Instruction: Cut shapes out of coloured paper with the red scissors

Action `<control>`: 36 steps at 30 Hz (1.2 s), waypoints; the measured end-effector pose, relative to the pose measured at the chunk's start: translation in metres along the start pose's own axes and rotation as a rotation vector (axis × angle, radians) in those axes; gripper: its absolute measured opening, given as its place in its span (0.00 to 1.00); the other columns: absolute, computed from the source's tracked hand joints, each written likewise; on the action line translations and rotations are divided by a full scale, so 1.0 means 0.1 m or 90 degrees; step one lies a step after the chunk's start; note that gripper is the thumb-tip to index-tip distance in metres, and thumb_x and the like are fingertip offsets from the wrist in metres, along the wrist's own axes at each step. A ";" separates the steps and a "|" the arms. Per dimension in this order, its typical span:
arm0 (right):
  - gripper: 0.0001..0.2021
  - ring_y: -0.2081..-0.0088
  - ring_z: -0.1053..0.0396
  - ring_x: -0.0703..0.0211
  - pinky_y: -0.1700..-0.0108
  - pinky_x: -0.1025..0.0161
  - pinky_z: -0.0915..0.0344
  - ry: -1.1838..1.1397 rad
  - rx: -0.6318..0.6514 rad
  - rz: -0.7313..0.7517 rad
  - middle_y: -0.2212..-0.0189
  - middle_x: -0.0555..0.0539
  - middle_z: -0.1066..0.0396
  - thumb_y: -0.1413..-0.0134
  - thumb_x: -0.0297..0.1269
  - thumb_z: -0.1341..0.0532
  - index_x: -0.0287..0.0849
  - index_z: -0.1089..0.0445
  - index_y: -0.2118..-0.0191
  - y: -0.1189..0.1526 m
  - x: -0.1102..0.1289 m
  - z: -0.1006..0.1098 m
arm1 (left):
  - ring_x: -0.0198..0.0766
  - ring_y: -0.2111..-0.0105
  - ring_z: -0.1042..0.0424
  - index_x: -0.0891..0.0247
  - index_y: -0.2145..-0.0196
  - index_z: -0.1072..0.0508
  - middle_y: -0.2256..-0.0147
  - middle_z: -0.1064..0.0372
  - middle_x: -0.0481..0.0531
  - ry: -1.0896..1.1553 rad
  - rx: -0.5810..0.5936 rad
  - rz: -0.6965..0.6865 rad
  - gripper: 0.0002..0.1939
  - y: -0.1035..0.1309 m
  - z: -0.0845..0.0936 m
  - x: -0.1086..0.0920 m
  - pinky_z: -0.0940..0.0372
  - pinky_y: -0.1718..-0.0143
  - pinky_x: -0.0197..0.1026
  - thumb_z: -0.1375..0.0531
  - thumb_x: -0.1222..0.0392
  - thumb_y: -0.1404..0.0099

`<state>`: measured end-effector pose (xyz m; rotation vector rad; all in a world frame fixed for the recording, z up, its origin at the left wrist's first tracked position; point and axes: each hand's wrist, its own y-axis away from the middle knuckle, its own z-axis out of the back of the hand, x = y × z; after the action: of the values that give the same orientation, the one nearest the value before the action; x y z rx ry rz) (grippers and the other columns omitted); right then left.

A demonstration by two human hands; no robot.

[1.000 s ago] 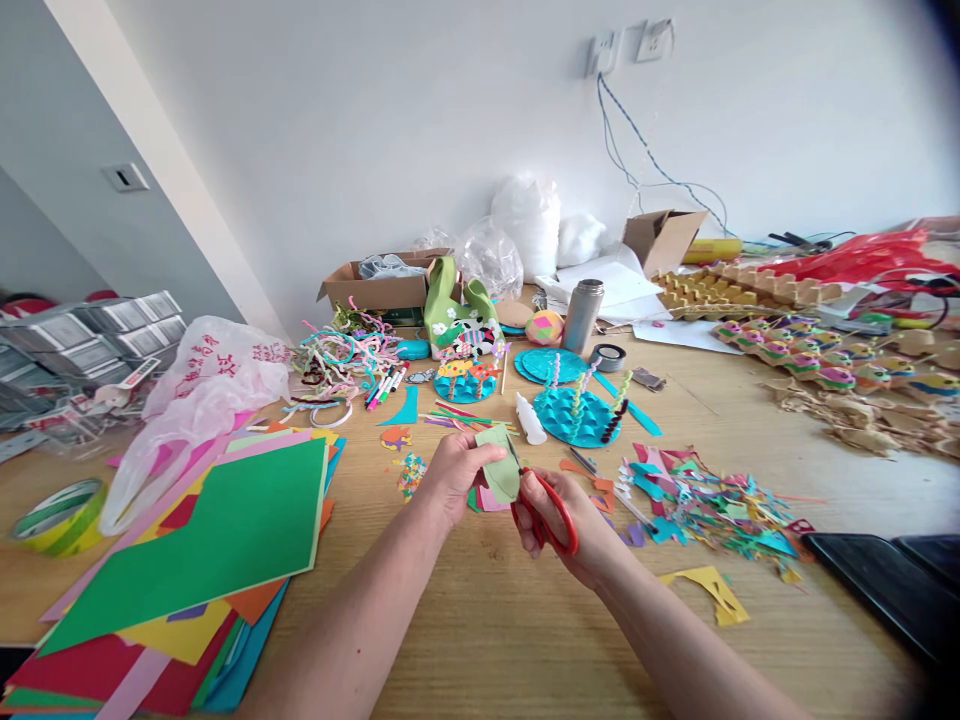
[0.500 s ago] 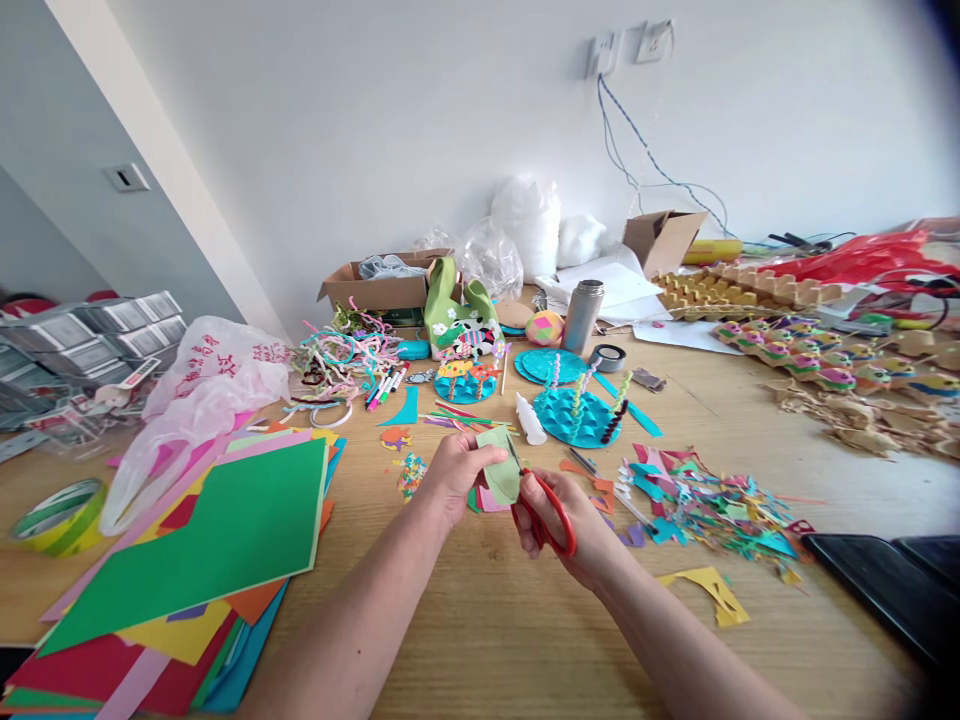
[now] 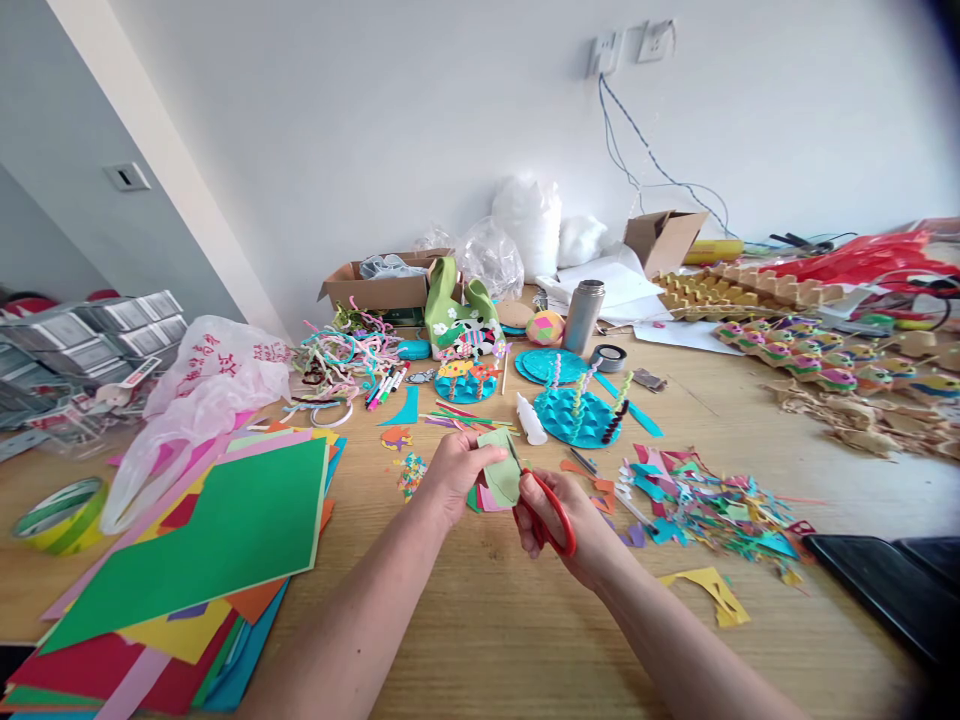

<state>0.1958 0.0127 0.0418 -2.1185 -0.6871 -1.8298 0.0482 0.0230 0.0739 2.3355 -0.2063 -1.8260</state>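
My left hand [image 3: 455,476] pinches a small piece of light green paper [image 3: 501,478] that has a drawn line on it. A pair of red-handled scissors [image 3: 562,520] is gripped in my right hand [image 3: 566,515], with the blades at the paper's right edge. Both hands are closed and held over the middle of the wooden table [image 3: 465,620]. Pink and green paper pieces [image 3: 491,502] lie partly hidden beneath them. Just beyond stands a white glue bottle [image 3: 531,420], beside a blue-painted egg-carton disc [image 3: 577,415] with fuzzy stems standing in it.
Coloured paper sheets [image 3: 225,510] are stacked at left, near a roll of tape [image 3: 60,515]. Paper scraps [image 3: 720,505] are heaped at right, with a black device [image 3: 877,580] near the edge. Pipe cleaners [image 3: 349,355], a metal flask [image 3: 583,318] and egg cartons [image 3: 742,290] stand farther back.
Hardly anything differs. Both hands keep nearly the same place, with the scissors still at the green paper's edge.
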 end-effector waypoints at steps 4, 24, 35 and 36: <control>0.27 0.87 0.38 0.68 0.84 0.71 0.44 0.002 -0.001 0.000 0.87 0.53 0.35 0.54 0.64 0.38 0.41 0.40 0.76 0.00 0.00 0.00 | 0.30 0.83 0.39 0.65 0.81 0.31 0.82 0.35 0.46 -0.012 0.001 -0.005 0.10 -0.01 0.01 0.01 0.45 0.80 0.34 0.36 0.57 0.58; 0.27 0.88 0.40 0.69 0.85 0.71 0.44 0.003 -0.013 -0.017 0.89 0.54 0.37 0.58 0.63 0.36 0.42 0.42 0.77 0.00 0.03 -0.02 | 0.30 0.83 0.38 0.66 0.81 0.29 0.82 0.33 0.47 0.014 -0.010 -0.004 0.08 -0.01 -0.01 0.00 0.44 0.79 0.35 0.35 0.59 0.58; 0.27 0.88 0.40 0.68 0.85 0.71 0.45 0.006 -0.019 -0.018 0.89 0.54 0.36 0.59 0.62 0.35 0.42 0.42 0.77 0.01 0.04 -0.02 | 0.30 0.83 0.38 0.66 0.81 0.29 0.82 0.33 0.47 0.002 -0.013 -0.007 0.08 -0.02 0.00 0.02 0.44 0.78 0.35 0.35 0.59 0.58; 0.27 0.88 0.40 0.68 0.85 0.71 0.45 0.004 -0.020 -0.019 0.89 0.55 0.37 0.59 0.62 0.35 0.42 0.42 0.77 0.01 0.04 -0.03 | 0.30 0.82 0.38 0.66 0.81 0.29 0.82 0.32 0.47 0.003 -0.013 -0.005 0.08 -0.02 0.00 0.02 0.44 0.78 0.35 0.35 0.59 0.58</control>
<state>0.1943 0.0117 0.0465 -2.1314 -0.6976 -1.8746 0.0485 0.0243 0.0721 2.3294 -0.1764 -1.8184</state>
